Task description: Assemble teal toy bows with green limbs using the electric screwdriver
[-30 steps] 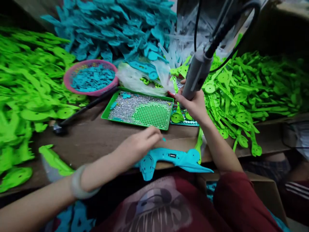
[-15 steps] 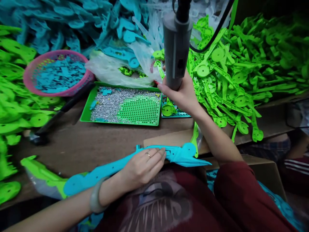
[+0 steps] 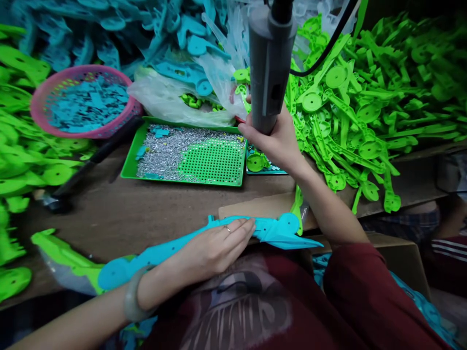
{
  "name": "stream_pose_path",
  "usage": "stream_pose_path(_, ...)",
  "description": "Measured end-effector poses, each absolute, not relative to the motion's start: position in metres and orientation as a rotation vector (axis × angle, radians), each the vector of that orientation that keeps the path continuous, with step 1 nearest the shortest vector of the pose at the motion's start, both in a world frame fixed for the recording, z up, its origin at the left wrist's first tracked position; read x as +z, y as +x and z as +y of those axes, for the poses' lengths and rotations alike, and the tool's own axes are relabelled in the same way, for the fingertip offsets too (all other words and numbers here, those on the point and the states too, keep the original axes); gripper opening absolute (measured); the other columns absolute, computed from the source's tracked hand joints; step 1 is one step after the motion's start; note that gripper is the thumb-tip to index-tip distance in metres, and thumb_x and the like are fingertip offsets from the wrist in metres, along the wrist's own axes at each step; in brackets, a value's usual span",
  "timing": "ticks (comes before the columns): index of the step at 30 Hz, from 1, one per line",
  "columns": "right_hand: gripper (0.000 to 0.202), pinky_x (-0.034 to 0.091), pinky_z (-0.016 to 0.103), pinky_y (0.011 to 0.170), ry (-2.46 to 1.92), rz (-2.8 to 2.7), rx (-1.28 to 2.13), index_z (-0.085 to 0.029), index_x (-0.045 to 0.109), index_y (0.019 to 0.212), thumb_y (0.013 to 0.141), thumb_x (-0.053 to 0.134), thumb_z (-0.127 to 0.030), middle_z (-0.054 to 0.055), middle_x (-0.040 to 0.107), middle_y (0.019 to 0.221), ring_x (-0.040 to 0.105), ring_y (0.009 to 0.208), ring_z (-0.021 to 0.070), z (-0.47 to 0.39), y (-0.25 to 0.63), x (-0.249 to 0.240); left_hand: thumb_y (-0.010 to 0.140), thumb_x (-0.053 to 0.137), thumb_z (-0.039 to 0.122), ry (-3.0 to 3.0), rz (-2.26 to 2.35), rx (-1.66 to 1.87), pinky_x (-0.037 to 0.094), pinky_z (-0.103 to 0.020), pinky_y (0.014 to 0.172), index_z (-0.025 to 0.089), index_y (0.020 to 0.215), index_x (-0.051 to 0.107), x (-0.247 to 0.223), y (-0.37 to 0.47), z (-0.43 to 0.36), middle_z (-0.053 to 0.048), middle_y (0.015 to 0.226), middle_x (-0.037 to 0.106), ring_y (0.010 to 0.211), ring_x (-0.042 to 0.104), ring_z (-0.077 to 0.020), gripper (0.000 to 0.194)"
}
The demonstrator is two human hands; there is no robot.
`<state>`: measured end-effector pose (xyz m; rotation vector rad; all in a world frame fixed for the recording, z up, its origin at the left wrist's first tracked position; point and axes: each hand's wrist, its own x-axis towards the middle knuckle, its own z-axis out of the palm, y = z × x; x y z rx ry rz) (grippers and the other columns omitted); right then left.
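Observation:
My right hand (image 3: 279, 141) is closed around the lower end of a grey electric screwdriver (image 3: 272, 68), held upright above the table with its cord at the top; its tip is hidden. A long blue plastic toy-gun-like shell (image 3: 160, 253) lies along the table's near edge, joined or overlapping with a green piece (image 3: 69, 255) at its left end. My left hand (image 3: 222, 243) lies flat across the shell's right half, fingers stretched out and together, thumb hidden. A ring and a pale bangle show on this hand and wrist.
A green tray (image 3: 213, 163) holds small silver screws. Behind it are a pink basket (image 3: 34, 109) of small blue pieces and a clear plastic bag (image 3: 156, 97). A black-handled hammer-like tool (image 3: 83, 167) lies left. Green parts (image 3: 339, 107) and blue parts (image 3: 146, 34) are heaped around.
My left hand has slid slightly right along the shell, and its fingers lie flatter, covering a slot seen before. The screwdriver and right hand are about the same, with a small view shift.

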<state>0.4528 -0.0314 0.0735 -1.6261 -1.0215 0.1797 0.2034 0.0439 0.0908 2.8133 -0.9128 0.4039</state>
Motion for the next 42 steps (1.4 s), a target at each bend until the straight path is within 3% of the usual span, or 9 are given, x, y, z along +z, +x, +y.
stream_pose_path(8,0.049,0.054,0.045,0.098,-1.622,-1.015,0.163,-0.024,0.047,0.125,0.089,0.067,-0.052,0.001,0.061,0.103,0.062,0.102,0.0198,-0.032,0.453,0.077,0.098,0.038,0.002,2.695,-0.844,0.454,0.059,-0.033,0.085,0.007,0.137,0.053,0.079,0.205,0.050,-0.012,0.107,0.076,0.094,0.072,-0.0217,0.042)
stream_pose_path(13,0.048,0.053,0.045,0.099,-1.618,-1.027,0.135,-0.024,0.046,0.124,0.090,0.066,-0.050,0.001,0.061,0.103,0.062,0.102,0.0194,-0.031,0.453,0.080,0.097,0.038,0.002,2.683,-0.847,0.420,0.058,-0.034,0.080,0.004,0.126,0.058,0.079,0.206,0.047,-0.014,0.103,0.075,0.088,0.069,-0.0224,0.036)
stream_pose_path(18,0.048,0.054,0.042,0.095,-1.628,-1.030,0.092,-0.024,0.046,0.125,0.091,0.065,-0.051,0.001,0.061,0.103,0.063,0.099,0.0191,-0.032,0.451,0.077,0.097,0.041,0.011,2.798,-0.569,0.220,0.057,-0.040,0.083,0.008,0.119,0.065,0.080,0.200,0.035,-0.017,0.115,0.069,0.101,0.065,-0.0276,0.032)
stream_pose_path(25,0.051,0.057,0.037,0.086,-1.736,-1.092,0.055,-0.026,0.041,0.131,0.093,0.060,-0.054,0.002,0.062,0.103,0.063,0.095,0.0179,-0.024,0.461,0.079,0.098,0.054,0.020,2.852,-0.293,0.302,0.054,-0.041,0.077,0.013,0.113,0.069,0.069,0.191,0.015,-0.016,0.113,0.068,0.098,0.065,-0.0293,0.022)
stream_pose_path(30,0.043,0.054,0.037,0.081,-2.045,-1.104,-0.142,-0.023,0.049,0.125,0.094,0.060,-0.050,0.009,0.059,0.112,0.060,0.100,0.0217,-0.110,0.421,0.130,0.098,0.052,0.014,2.931,-0.319,0.456,0.054,-0.042,0.079,0.006,0.114,0.069,0.065,0.180,0.009,-0.020,0.114,0.070,0.097,0.067,-0.0303,0.025)
stream_pose_path(33,0.028,0.048,0.031,0.063,-2.319,-1.269,0.178,-0.020,0.056,0.101,0.095,0.059,-0.047,0.004,0.058,0.084,0.058,0.074,0.0186,-0.189,0.364,0.144,0.097,0.051,0.010,2.906,-0.299,0.488,0.054,-0.044,0.086,0.005,0.117,0.068,0.066,0.164,0.007,-0.020,0.121,0.069,0.104,0.067,-0.0327,0.026)
stream_pose_path(37,0.022,0.044,0.027,0.060,-2.350,-1.171,0.674,-0.020,0.057,0.091,0.099,0.055,-0.040,0.002,0.059,0.080,0.060,0.070,0.0162,-0.253,0.302,0.120,0.096,0.055,0.013,2.384,-0.163,0.355,0.055,-0.037,0.095,0.017,0.120,0.067,0.063,0.133,-0.016,-0.014,0.125,0.068,0.112,0.067,-0.0258,0.027)
stream_pose_path(40,0.019,0.048,0.027,0.066,-2.168,-0.950,0.647,-0.020,0.059,0.089,0.099,0.054,-0.035,0.003,0.060,0.082,0.060,0.075,0.0161,-0.262,0.281,0.093,0.096,0.060,0.031,1.545,0.164,-0.127,0.061,-0.030,0.080,0.020,0.115,0.067,0.054,0.123,-0.048,-0.012,0.115,0.071,0.097,0.073,-0.0210,0.023)
stream_pose_path(42,0.016,0.049,0.028,0.068,-2.080,-0.851,0.567,-0.020,0.060,0.088,0.097,0.057,-0.033,0.004,0.061,0.083,0.060,0.075,0.0163,-0.260,0.274,0.081,0.092,0.065,0.044,1.038,0.412,-0.312,0.062,-0.036,0.082,0.019,0.115,0.067,0.046,0.130,-0.067,-0.015,0.121,0.069,0.104,0.072,-0.0249,0.034)
